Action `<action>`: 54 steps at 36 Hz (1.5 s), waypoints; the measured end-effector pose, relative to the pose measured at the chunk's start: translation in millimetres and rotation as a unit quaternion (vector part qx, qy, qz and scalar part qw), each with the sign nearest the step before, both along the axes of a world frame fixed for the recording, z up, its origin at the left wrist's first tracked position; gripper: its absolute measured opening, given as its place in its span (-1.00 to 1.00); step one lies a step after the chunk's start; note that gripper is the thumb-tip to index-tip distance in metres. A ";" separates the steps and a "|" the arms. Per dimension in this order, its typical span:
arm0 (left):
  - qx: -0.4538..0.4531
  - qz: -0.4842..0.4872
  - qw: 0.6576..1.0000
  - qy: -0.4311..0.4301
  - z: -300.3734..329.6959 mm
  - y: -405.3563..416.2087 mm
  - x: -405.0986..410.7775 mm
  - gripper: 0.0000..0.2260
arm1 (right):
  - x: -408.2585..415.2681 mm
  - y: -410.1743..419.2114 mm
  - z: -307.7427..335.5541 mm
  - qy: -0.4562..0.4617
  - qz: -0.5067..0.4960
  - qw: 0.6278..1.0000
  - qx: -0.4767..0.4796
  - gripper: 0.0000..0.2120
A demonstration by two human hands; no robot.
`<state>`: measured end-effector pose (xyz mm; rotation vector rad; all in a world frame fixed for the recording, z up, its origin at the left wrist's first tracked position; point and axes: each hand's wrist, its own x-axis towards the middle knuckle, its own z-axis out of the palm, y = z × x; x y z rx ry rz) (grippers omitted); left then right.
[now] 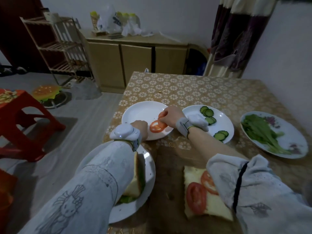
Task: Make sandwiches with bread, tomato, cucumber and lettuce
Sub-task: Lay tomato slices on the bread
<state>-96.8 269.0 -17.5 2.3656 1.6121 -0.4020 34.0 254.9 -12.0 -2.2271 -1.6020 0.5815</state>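
Observation:
A bread slice (211, 205) lies on the wooden board (168, 174) near me with two tomato slices (196, 197) on top. My right hand (170, 116) pinches a tomato slice (161, 115) above the white plate (140, 112); another tomato slice (157, 126) lies on that plate. My left hand (141, 126) rests at the plate's near rim, its fingers hidden. Cucumber slices (208, 113) sit on a second white plate (224, 124). Lettuce (261, 132) lies on a flowered plate (295, 141) at the right. A made sandwich (135, 181) rests on a plate (148, 166) under my left forearm.
The table (194, 88) carries a gold flower-pattern cloth. A red plastic stool (22, 119) stands on the floor at the left. A low cabinet (135, 59) with bags on top and a wooden rack (55, 46) stand behind.

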 end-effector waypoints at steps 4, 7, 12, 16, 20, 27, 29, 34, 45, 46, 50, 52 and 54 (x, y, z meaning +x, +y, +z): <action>0.011 0.020 0.995 -0.099 13.3 -25.0 15.7 -0.65 | 13.0 -37.3 18.1 -0.012 0.001 1.000 -0.007 -0.81; 0.014 0.008 0.992 -0.125 16.2 -43.1 24.4 -0.68 | 19.7 -60.5 26.0 -0.018 -0.003 1.000 -0.011 -0.82; -0.017 -0.027 0.989 -0.144 10.4 -85.2 35.3 -0.73 | 34.8 -109.1 27.3 0.010 -0.026 0.999 -0.023 -0.78; -0.063 -0.045 0.986 -0.149 -4.9 -116.3 34.9 -0.72 | 40.7 -147.6 20.3 0.039 -0.029 0.998 -0.049 -0.76; -0.066 -0.020 0.982 -0.177 -21.3 -131.5 30.1 -0.72 | 42.4 -180.4 13.8 0.093 -0.021 0.990 -0.104 -0.75; -0.063 -0.002 0.968 -0.242 -25.7 -144.9 24.4 -0.72 | 39.9 -213.3 4.4 0.146 -0.002 0.982 -0.123 -0.76; -0.060 -0.008 0.968 -0.243 -26.7 -147.1 23.9 -0.71 | 39.4 -217.9 1.7 0.105 0.010 0.985 -0.136 -0.75; -0.053 -0.012 0.971 -0.235 -26.0 -147.7 22.3 -0.68 | 39.2 -221.7 -8.0 0.058 0.010 0.988 -0.144 -0.75; -0.060 0.004 0.976 -0.210 -21.6 -142.9 29.7 -0.72 | 40.8 -210.6 -19.5 -0.030 -0.008 0.992 -0.121 -0.89; -0.057 0.006 0.978 -0.201 -20.4 -141.5 30.9 -0.73 | 42.1 -208.9 -18.7 -0.030 -0.009 0.993 -0.116 -0.86; -0.041 -0.002 0.982 -0.183 -17.9 -129.6 39.3 -0.76 | 52.0 -199.8 -10.7 -0.031 -0.029 0.996 -0.085 -0.73; -0.021 -0.006 0.983 -0.182 -15.1 -124.1 44.5 -0.77 | 59.3 -193.3 -7.2 -0.050 -0.042 0.996 -0.060 -0.71; 0.002 -0.024 0.981 -0.190 -12.5 -116.9 51.9 -0.77 | 68.0 -185.4 -6.1 -0.073 -0.052 0.995 -0.043 -0.69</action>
